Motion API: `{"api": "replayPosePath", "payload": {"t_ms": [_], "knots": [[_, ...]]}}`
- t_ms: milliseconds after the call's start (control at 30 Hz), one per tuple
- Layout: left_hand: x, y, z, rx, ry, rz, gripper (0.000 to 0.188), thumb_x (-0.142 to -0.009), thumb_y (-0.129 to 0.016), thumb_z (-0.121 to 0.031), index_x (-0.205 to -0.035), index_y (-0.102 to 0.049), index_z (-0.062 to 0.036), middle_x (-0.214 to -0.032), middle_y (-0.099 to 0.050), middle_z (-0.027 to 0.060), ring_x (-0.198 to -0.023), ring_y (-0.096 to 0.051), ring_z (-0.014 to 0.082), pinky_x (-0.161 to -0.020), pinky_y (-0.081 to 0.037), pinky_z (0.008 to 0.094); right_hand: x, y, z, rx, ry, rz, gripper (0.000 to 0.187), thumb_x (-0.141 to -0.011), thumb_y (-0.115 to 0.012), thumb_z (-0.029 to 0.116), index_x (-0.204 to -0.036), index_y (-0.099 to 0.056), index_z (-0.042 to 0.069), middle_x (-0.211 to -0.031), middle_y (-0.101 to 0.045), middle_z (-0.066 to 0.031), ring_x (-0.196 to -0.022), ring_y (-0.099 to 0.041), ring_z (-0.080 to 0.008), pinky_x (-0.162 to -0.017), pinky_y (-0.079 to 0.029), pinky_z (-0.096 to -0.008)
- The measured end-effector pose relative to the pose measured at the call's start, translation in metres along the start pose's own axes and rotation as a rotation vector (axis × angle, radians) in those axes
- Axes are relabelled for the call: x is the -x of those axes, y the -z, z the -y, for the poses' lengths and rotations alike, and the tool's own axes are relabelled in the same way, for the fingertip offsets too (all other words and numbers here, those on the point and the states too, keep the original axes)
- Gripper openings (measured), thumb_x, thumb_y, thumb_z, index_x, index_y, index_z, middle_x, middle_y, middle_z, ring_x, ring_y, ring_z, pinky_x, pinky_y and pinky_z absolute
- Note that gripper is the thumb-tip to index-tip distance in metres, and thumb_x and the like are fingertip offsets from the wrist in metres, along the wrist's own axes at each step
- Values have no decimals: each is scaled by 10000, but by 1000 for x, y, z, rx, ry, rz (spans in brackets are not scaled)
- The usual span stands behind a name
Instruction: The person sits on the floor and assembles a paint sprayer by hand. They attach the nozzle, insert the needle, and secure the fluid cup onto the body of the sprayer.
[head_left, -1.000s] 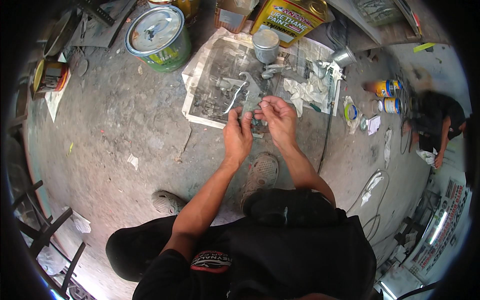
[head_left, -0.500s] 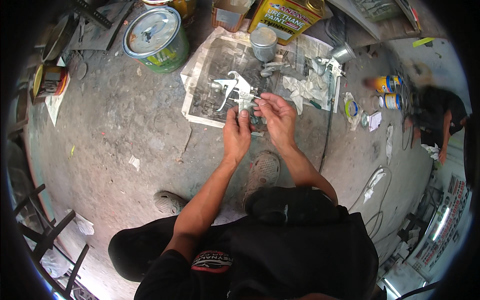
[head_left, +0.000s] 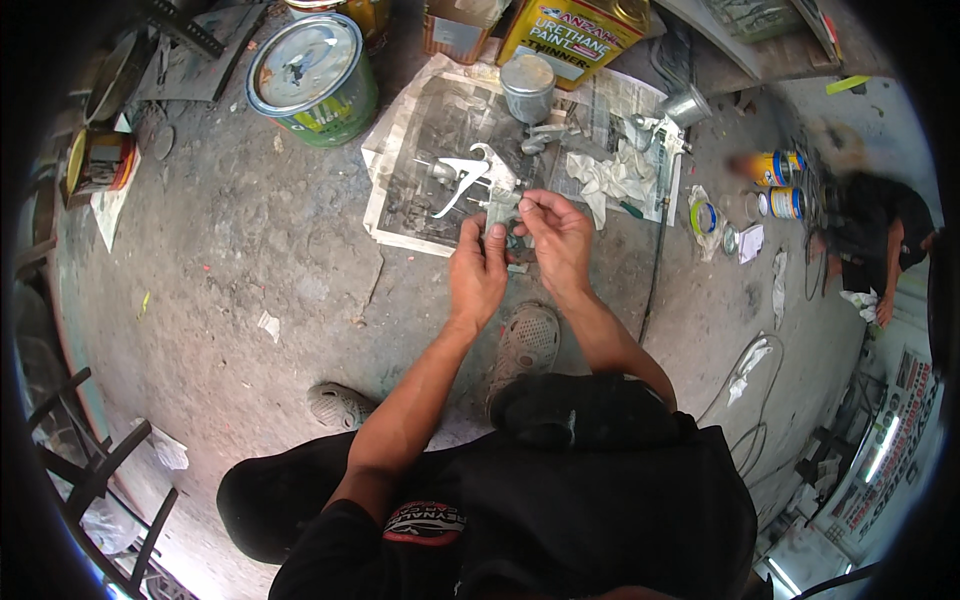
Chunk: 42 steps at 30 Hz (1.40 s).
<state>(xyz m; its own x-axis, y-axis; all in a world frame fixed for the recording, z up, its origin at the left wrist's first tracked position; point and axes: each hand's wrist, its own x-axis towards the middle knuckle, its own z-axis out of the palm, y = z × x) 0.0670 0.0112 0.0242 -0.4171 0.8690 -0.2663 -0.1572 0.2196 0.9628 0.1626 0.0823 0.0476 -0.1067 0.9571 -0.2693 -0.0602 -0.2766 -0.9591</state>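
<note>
A silver spray gun (head_left: 501, 205), its pale trigger lever (head_left: 463, 181) pointing left, is held over the newspaper in front of me. My left hand (head_left: 478, 278) grips its lower body between thumb and fingers. Against the gun's right side, the thumb and forefinger of my right hand (head_left: 562, 245) are pinched together; the small part between them is mostly hidden. Beyond the gun, a grey-smeared metal cup with a lid (head_left: 528, 90) stands on the newspaper (head_left: 400, 215). A second spray gun (head_left: 655, 130) lies at the right with its cup attached.
A large paint can (head_left: 325, 110) stands back left and a yellow thinner tin (head_left: 575, 40) at the back. Crumpled paper (head_left: 605, 175) and a dark hose (head_left: 655, 270) lie right. Small cans (head_left: 785, 202) stand farther right, near another person (head_left: 885, 235). Black metal bars (head_left: 100, 480) rise at lower left.
The spray gun has tilted, its trigger lever turning in the view. My right fingertips have closed in against its side; a thin piece seen by them before is now hidden.
</note>
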Motion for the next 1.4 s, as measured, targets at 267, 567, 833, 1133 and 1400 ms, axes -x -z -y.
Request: {"api": "replayPosePath", "payload": {"t_ms": [267,567,833,1133,1400], "knots": [[1,0,2,-58,-41,-19,360,-1047,-576,-266,-1248,-550,32,-735,-662,110,-641,-640,159,-593,-507,329,1,4,-4,-54,6,24,175,-962,-691,93,-1069,-666,-43,-910,-690,-40,-727,-627,-83,-646,-531,-228],[3,0,-3,-115,-60,-42,366,-1041,-585,-262,-1243,-553,42,-775,-679,144,-664,-662,194,-605,-513,343,4,2,-2,-78,-10,51,131,-1015,-604,117,-1061,-585,-4,-951,-636,-71,-776,-634,-131,-701,-553,-268],[0,3,13,-391,-354,-205,314,-1006,-640,-236,-1169,-608,31,-872,-695,225,-752,-698,314,-679,-527,394,0,8,-6,-310,-194,29,128,-979,-566,77,-1074,-552,-8,-987,-615,-111,-838,-664,-202,-738,-585,-335],[4,4,17,-448,-340,-200,222,-980,-653,-181,-1089,-645,12,-876,-669,261,-781,-656,445,-673,-506,482,-1,11,-12,-308,-245,87,191,-995,-576,58,-1163,-558,-31,-1000,-630,-102,-846,-658,-194,-765,-591,-345],[4,6,24,-472,-402,-234,237,-985,-659,-190,-1073,-651,30,-882,-678,240,-778,-663,420,-683,-517,442,1,11,-17,-231,-242,107,151,-1003,-591,63,-1139,-560,4,-1059,-633,-88,-900,-657,-180,-803,-586,-355]]}}
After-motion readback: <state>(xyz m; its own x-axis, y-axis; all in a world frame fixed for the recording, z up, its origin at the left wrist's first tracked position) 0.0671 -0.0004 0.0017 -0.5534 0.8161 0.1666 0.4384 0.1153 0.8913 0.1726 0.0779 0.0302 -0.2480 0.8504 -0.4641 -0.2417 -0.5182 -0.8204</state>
